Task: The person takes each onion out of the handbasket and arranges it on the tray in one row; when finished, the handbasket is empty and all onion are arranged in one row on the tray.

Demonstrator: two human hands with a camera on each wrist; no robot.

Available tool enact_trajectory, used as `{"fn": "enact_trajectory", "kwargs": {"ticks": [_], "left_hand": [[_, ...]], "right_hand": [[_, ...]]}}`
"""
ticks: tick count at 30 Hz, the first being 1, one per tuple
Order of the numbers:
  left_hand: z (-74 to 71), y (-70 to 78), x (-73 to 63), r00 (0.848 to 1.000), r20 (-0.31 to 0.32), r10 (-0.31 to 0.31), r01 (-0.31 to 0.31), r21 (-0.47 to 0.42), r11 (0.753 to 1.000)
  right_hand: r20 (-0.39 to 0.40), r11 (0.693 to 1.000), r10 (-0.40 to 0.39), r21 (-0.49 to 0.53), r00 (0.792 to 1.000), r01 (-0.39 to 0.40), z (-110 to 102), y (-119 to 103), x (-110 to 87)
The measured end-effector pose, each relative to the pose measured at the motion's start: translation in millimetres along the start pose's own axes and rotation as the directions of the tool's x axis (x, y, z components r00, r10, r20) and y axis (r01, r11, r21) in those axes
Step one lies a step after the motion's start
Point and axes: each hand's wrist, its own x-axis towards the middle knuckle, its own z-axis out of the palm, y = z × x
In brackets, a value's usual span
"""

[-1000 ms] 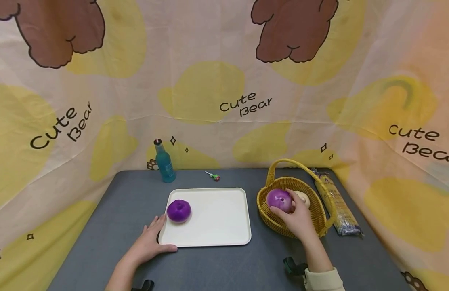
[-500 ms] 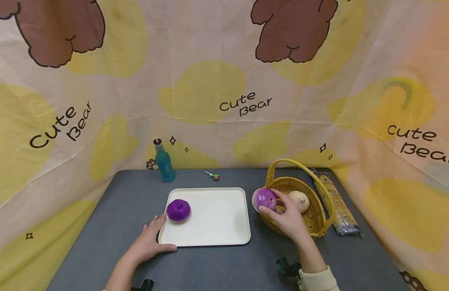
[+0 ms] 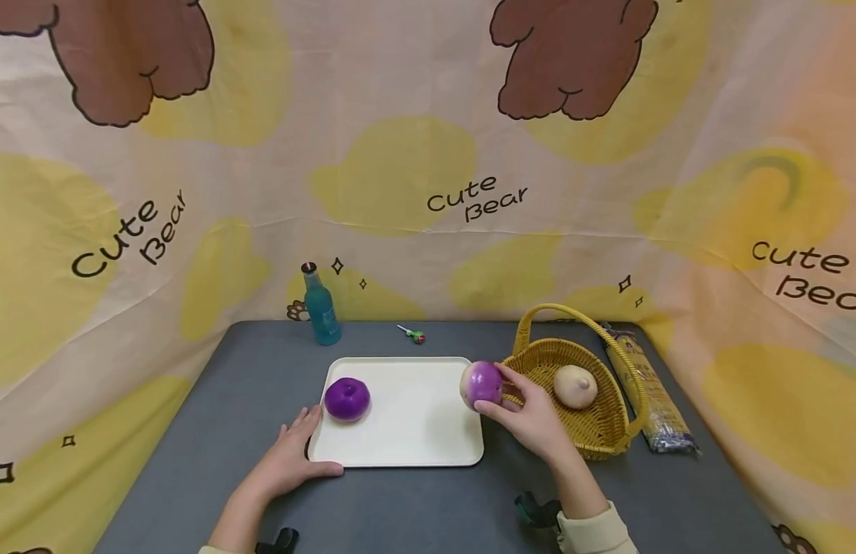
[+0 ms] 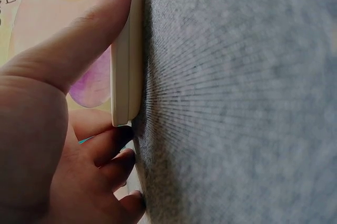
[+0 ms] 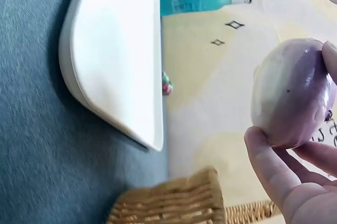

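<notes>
My right hand (image 3: 528, 415) holds a purple-and-white turnip (image 3: 482, 385) between thumb and fingertips. The turnip hangs over the right rim of a white tray (image 3: 421, 431); the right wrist view shows its pale side and purple side, well clear of the tray. At the tray's front left corner rests my left hand (image 3: 285, 458). Its thumb (image 4: 97, 29) lies along the front rim, and the other fingers spread by the left side. A deep purple round vegetable (image 3: 347, 398) sits on the tray's left part.
A yellow wicker basket (image 3: 597, 438) with a tall handle stands at the right, holding a pale round vegetable (image 3: 576, 386). Beside it lies a long yellow packet (image 3: 650, 392). Behind the tray are a blue bottle (image 3: 322, 312) and a small lollipop (image 3: 414, 335).
My right hand has carried the turnip out of the basket and leftward to the tray's right rim, uncovering the pale vegetable. My left hand has stayed at the tray corner.
</notes>
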Motion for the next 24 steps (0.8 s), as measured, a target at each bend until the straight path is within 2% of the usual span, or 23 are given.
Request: {"fn": "enact_trajectory", "kwargs": {"ticks": [4, 14, 24], "left_hand": [[0.9, 0.3, 1.4, 1.000, -0.001, -0.005, 0.005, -0.006, 1.000], [-0.7, 1.9, 1.0, 1.000, 0.003, -0.009, 0.010, -0.014, 1.000], [-1.2, 4.5, -1.2, 1.000, 0.001, 0.000, 0.000, -0.005, 1.000]], "right_hand": [[0.024, 1.000, -0.008, 0.003, 1.000, 0.008, 9.8, -0.5, 2.3], [0.023, 1.000, 0.018, 0.003, 1.000, -0.018, 32.9, -4.3, 11.3], [0.058, 1.000, -0.020, 0.001, 0.998, 0.020, 48.2, -1.6, 23.0]]}}
